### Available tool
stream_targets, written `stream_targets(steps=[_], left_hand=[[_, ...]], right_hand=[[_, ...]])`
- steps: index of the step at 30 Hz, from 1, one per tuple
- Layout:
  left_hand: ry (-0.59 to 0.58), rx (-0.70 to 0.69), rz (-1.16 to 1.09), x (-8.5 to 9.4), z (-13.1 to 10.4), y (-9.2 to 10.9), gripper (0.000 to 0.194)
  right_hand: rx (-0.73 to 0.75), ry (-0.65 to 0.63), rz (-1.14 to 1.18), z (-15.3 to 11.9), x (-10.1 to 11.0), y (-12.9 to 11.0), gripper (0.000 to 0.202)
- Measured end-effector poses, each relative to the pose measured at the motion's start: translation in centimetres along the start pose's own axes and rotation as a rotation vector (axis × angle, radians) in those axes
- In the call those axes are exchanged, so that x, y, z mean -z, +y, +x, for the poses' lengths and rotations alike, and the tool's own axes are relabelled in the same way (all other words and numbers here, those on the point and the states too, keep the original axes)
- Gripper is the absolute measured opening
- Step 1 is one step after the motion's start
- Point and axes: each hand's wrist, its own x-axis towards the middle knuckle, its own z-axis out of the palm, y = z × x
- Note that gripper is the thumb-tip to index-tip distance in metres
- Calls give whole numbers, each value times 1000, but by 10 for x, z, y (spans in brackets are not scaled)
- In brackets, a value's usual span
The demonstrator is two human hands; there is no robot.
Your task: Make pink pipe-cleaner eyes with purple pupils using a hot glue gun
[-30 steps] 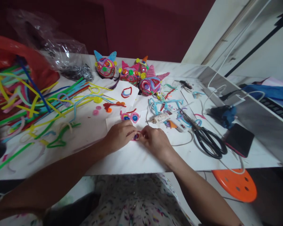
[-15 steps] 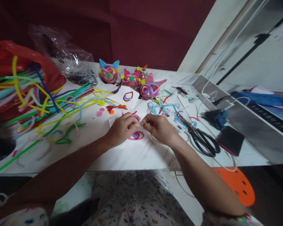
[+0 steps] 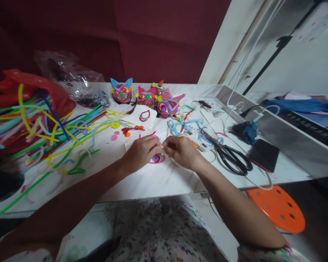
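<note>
Head view: the left hand [image 3: 139,154] and right hand [image 3: 182,152] are held close together, fingers pinched narrow; whether anything is gripped cannot be told. Near them, at six o'clock, a pink ring with a purple middle [image 3: 156,159] is laid on the white surface [image 3: 164,183]. Black scissors [image 3: 221,148] are placed at three o'clock, fuzzy sticks [image 3: 54,115] at nine.

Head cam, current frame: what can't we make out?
All in the head view:
What, if anything, the left hand and right hand pinch: too small.
Pink-ringed eye piece: partly covered by left hand.
Glue gun: mostly hidden by right hand.
Black object: cut off by left edge.
</note>
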Motion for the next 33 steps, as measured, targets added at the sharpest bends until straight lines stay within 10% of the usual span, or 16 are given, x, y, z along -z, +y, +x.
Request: stream_targets(steps=[7, 14, 23, 33], left_hand=[[-14, 189, -102, -5, 7, -3, 10], [-44, -73, 38, -10, 14, -6, 15], [0, 95, -96, -17, 16, -10, 10], [5, -84, -12, -19, 18, -8, 16]], right_hand=[[-52, 156, 59, -2, -12, 16, 6], [-68, 238, 70, -7, -14, 18, 11], [-139, 304, 142, -11, -21, 25, 11], [-179, 327, 237, -13, -24, 25, 10]])
